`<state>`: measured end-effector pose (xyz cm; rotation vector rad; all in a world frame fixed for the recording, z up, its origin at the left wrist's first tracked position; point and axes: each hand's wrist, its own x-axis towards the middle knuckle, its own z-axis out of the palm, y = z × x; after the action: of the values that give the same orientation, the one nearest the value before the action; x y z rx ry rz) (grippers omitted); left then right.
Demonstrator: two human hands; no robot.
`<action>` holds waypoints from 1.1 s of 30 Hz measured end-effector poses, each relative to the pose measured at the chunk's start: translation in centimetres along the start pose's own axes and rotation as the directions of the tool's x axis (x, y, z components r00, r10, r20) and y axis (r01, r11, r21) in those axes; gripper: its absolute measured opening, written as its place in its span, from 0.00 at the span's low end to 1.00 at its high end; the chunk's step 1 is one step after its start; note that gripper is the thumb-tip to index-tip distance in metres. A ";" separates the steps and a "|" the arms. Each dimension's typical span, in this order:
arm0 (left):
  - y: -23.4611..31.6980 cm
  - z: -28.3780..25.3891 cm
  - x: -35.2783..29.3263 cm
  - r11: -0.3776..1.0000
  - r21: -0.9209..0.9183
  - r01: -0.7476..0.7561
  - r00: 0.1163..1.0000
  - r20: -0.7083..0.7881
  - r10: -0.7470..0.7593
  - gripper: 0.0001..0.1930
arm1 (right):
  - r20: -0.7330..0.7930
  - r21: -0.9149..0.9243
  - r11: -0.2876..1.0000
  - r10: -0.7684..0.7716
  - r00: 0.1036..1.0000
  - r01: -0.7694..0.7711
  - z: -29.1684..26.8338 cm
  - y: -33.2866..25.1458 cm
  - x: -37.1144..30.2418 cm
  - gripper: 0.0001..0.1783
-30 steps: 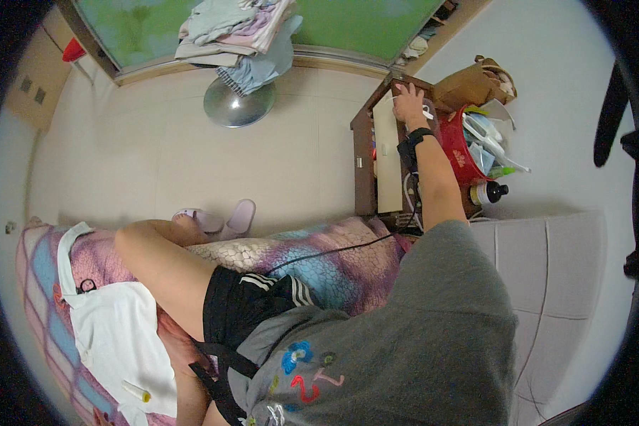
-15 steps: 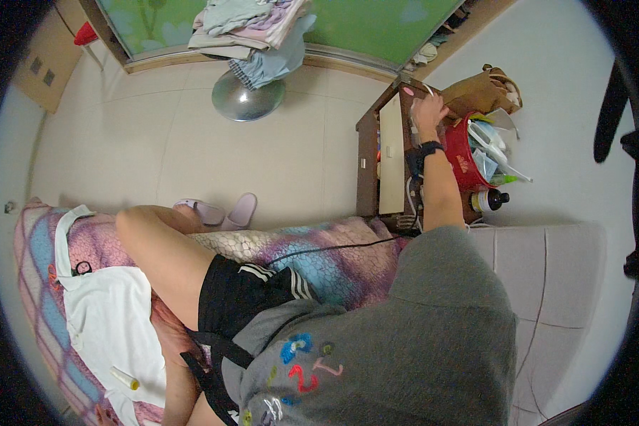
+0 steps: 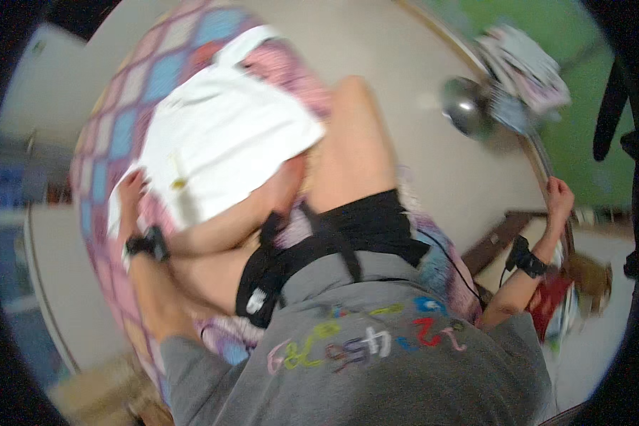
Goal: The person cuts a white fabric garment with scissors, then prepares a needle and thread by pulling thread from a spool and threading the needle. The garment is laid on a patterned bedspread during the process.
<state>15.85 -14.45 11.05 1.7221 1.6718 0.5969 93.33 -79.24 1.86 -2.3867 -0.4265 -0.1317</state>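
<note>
A white garment (image 3: 220, 128), shirt-like, lies spread on the patterned blanket (image 3: 124, 128) beside my folded legs. On it rests a small pale tube with a yellow cap (image 3: 179, 183), smeared by motion. My left hand (image 3: 130, 190) is at the garment's lower left edge, its fingers apart and nothing seen in them. Out to the right, my right hand (image 3: 559, 200) is raised with its fingers curled closed near the brown cabinet (image 3: 500, 238). What it holds, if anything, cannot be made out. Each wrist wears a black band.
At the upper right, folded clothes (image 3: 522, 67) are piled on a stool with a shiny round base (image 3: 467, 108). A red container (image 3: 549, 302) and a brown bag (image 3: 589, 280) stand by the cabinet. A black cable (image 3: 451, 261) crosses the blanket.
My view has turned toward the garment. My right hand has lifted away from the cabinet top, its fingers now curled. My left hand, mostly out of view before, now shows at the garment's edge.
</note>
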 end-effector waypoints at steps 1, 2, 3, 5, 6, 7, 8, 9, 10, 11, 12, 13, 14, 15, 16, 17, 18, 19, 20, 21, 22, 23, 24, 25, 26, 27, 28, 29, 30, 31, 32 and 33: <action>-1.5 -0.2 0.1 0.999 -0.035 0.029 0.999 -0.038 -0.031 0.16 | 0.097 0.025 0.998 -0.062 0.993 0.059 2.6 -6.4 0.1 0.18; -2.9 -0.1 0.1 0.993 -0.071 0.099 0.988 -0.114 -0.107 0.15 | 0.174 0.036 0.993 -0.119 0.978 0.114 4.5 -12.9 -0.6 0.18; -4.2 -0.3 -0.1 0.984 -0.077 0.163 0.974 -0.145 -0.173 0.16 | 0.237 0.038 0.985 -0.170 0.957 0.166 5.7 -19.1 -1.6 0.18; -7.7 -2.3 -0.4 0.970 -0.049 0.238 0.948 -0.207 -0.243 0.14 | 0.296 0.265 0.898 -0.422 0.857 0.350 10.1 -30.2 -5.1 0.16; -8.9 -2.1 -1.1 0.968 -0.094 0.232 0.941 -0.232 -0.248 0.14 | 0.394 0.311 0.888 -0.444 0.805 0.338 11.2 -35.6 -7.3 0.15; -9.3 -1.3 -1.1 0.971 -0.125 0.205 0.946 -0.230 -0.229 0.14 | 0.385 0.501 0.807 -0.530 0.755 0.311 12.9 -38.9 -9.1 0.12; -9.7 -0.6 -1.3 0.972 -0.147 0.182 0.950 -0.230 -0.212 0.14 | 0.438 0.480 0.780 -0.610 0.661 0.401 14.2 -42.4 -11.2 0.11; -9.4 0.5 -1.5 0.984 -0.093 0.155 0.947 -0.269 -0.175 0.14 | 0.490 0.460 0.742 -0.670 0.557 0.487 15.4 -45.5 -13.5 0.10; -9.4 1.5 -1.6 0.991 -0.045 0.123 0.944 -0.304 -0.130 0.14 | 0.512 0.514 0.684 -0.729 0.454 0.518 16.5 -48.2 -16.5 0.09; -10.0 2.3 -1.7 0.961 -0.276 -0.007 0.950 -0.302 -0.080 0.14 | 0.525 0.576 0.620 -0.780 0.340 0.533 17.9 -50.5 -18.8 0.09; -9.5 3.7 -1.4 0.976 -0.218 -0.024 0.950 -0.308 -0.045 0.13 | 0.570 0.584 0.555 -0.800 0.187 0.592 19.3 -52.4 -20.5 0.09; -8.8 4.8 -1.2 0.987 -0.153 -0.039 0.949 -0.314 -0.011 0.12 | 0.560 0.599 0.537 -0.811 0.168 0.595 20.2 -53.9 -22.7 0.11; -8.0 5.7 -0.7 0.994 -0.089 -0.061 0.948 -0.317 0.030 0.11 | 0.603 0.619 0.520 -0.795 0.067 0.588 22.9 -54.4 -23.8 0.11; -8.5 5.8 -0.5 0.989 0.129 -0.075 0.933 -0.341 0.115 0.10 | 0.648 0.624 0.529 -0.762 -0.002 0.576 24.6 -55.6 -25.5 0.11; -7.8 6.8 -0.1 0.940 0.328 -0.095 0.920 -0.333 0.209 0.10 | 0.643 0.631 0.491 -0.765 -0.050 0.600 26.1 -56.2 -26.7 0.11; -7.0 8.0 0.3 0.918 0.385 -0.097 0.917 -0.324 0.233 0.09 | 0.685 0.609 0.519 -0.725 -0.067 0.600 27.4 -56.5 -27.7 0.11; -7.0 8.4 0.9 0.921 0.387 -0.051 0.935 -0.305 0.180 0.11 | 0.704 0.593 0.506 -0.703 -0.099 0.626 28.8 -57.0 -28.9 0.11; -7.2 8.7 1.4 0.922 0.388 -0.004 0.951 -0.284 0.124 0.15 | 0.702 0.606 0.507 -0.703 -0.112 0.614 29.7 -57.4 -30.0 0.11; -7.4 9.1 1.9 0.920 0.389 0.042 0.963 -0.262 0.067 0.19 | 0.700 0.617 0.507 -0.703 -0.125 0.602 30.4 -57.8 -30.8 0.10; -7.0 9.6 2.3 0.897 0.436 0.074 0.980 -0.200 0.016 0.22 | 0.707 0.619 0.515 -0.693 -0.137 0.593 31.2 -58.1 -31.4 0.10; -6.6 9.9 2.3 0.868 0.487 0.101 0.990 -0.138 -0.038 0.25 | 0.713 0.624 0.524 -0.685 -0.149 0.580 31.9 -58.3 -31.9 0.10; -6.3 9.9 2.3 0.834 0.537 0.123 0.992 -0.080 -0.095 0.28 | 0.719 0.628 0.533 -0.677 -0.161 0.567 32.4 -58.7 -32.1 0.10; -6.4 9.6 2.3 0.870 0.471 0.145 0.989 -0.064 -0.130 0.29 | 0.713 0.640 0.547 -0.684 -0.152 0.540 32.8 -59.1 -32.3 0.09; -6.4 9.3 2.3 0.900 0.401 0.169 0.985 -0.046 -0.165 0.30 | 0.708 0.651 0.560 -0.692 -0.143 0.512 33.0 -59.5 -32.4 0.09; -6.3 9.0 2.1 0.924 0.330 0.195 0.980 -0.027 -0.198 0.31 | 0.702 0.663 0.572 -0.699 -0.134 0.483 33.2 -59.8 -32.5 0.08; -5.7 8.6 1.6 0.959 0.084 0.272 0.962 -0.015 -0.272 0.25 | 0.686 0.680 0.610 -0.725 -0.061 0.407 33.4 -59.8 -32.5 0.08; -4.4 8.7 0.9 0.943 -0.150 0.296 0.955 0.026 -0.296 0.26 | 0.673 0.693 0.641 -0.739 0.021 0.330 33.8 -59.6 -32.4 0.09; -2.6 9.0 0.0 0.872 -0.375 0.314 0.948 0.071 -0.310 0.26 | 0.659 0.707 0.661 -0.745 0.106 0.251 34.2 -59.5 -32.3 0.09; -0.8 9.0 -1.1 0.750 -0.577 0.323 0.941 0.117 -0.316 0.27 | 0.639 0.736 0.660 -0.751 0.165 0.152 34.1 -59.7 -32.3 0.09; 0.6 8.6 -2.4 0.659 -0.686 0.308 0.947 0.160 -0.277 0.27 | 0.619 0.766 0.641 -0.754 0.221 0.045 33.4 -60.2 -32.6 0.10; 1.7 8.3 -3.9 0.550 -0.781 0.295 0.953 0.194 -0.235 0.27 | 0.602 0.789 0.611 -0.750 0.274 -0.062 32.8 -60.8 -32.8 0.11; 2.8 8.2 -5.3 0.427 -0.858 0.285 0.956 0.223 -0.190 0.28 | 0.614 0.788 0.599 -0.749 0.248 -0.142 32.0 -61.3 -32.9 0.15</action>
<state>23.21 -20.78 8.15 0.6881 1.1199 1.0015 40.89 -23.88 9.40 -1.1874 -1.3006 1.1612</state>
